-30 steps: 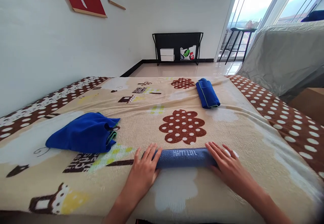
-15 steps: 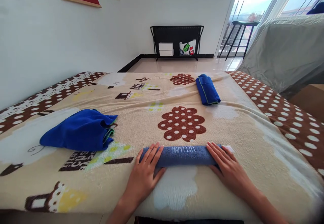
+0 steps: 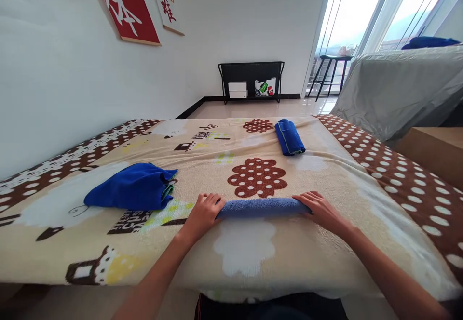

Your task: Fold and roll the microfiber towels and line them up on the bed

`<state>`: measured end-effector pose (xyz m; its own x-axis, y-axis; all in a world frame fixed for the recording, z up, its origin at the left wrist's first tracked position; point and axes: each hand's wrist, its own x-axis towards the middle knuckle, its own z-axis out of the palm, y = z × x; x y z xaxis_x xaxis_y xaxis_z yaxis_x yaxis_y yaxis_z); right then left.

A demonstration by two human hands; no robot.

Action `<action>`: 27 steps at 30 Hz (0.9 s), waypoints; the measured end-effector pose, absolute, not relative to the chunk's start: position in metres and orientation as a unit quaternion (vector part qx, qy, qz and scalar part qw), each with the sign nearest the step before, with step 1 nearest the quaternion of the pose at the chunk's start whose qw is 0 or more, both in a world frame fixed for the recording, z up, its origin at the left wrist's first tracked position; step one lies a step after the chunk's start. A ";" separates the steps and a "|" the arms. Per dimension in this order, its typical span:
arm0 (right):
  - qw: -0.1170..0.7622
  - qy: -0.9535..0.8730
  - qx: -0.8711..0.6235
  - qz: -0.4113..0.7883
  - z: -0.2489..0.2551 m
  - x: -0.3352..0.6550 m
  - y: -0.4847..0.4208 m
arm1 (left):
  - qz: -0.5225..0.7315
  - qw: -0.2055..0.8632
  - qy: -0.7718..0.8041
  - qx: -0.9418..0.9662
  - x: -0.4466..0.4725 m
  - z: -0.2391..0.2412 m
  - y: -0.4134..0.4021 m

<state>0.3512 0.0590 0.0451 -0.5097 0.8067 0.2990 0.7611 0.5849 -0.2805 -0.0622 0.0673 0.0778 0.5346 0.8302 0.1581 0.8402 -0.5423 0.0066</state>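
Observation:
A grey-blue towel (image 3: 265, 207), rolled into a long tube, lies crosswise on the patterned blanket (image 3: 318, 252) in front of me. My left hand (image 3: 207, 210) is closed around its left end, fingers curled over the top. At the right end, my right hand (image 3: 318, 207) grips the roll in the same way. To the left lies a crumpled dark blue cloth (image 3: 132, 187) with a green edge. Farther off on the right is a rolled or folded blue cloth (image 3: 290, 137), also green-edged.
Beyond the bed stands a low black rack (image 3: 251, 80) holding white boxes. A dark stool (image 3: 329, 72) is by the window. On the right are a grey-covered piece of furniture (image 3: 401, 81) and a cardboard box (image 3: 434, 149). Hangings (image 3: 126, 9) decorate the left wall.
My hands have gone from lying flat on the roll to gripping its ends. The towel has turned, so its white lettering is out of sight. My view has tilted up.

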 end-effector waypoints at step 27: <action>0.320 -0.909 -0.264 0.033 0.314 0.306 0.012 | -0.260 -0.383 -0.473 -0.750 0.091 0.030 -0.031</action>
<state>0.3063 0.0122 0.3142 -0.6551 0.5014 0.5652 0.4590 0.8583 -0.2294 0.0908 -0.0309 0.0297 0.4178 0.9081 0.0273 0.5094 -0.2590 0.8206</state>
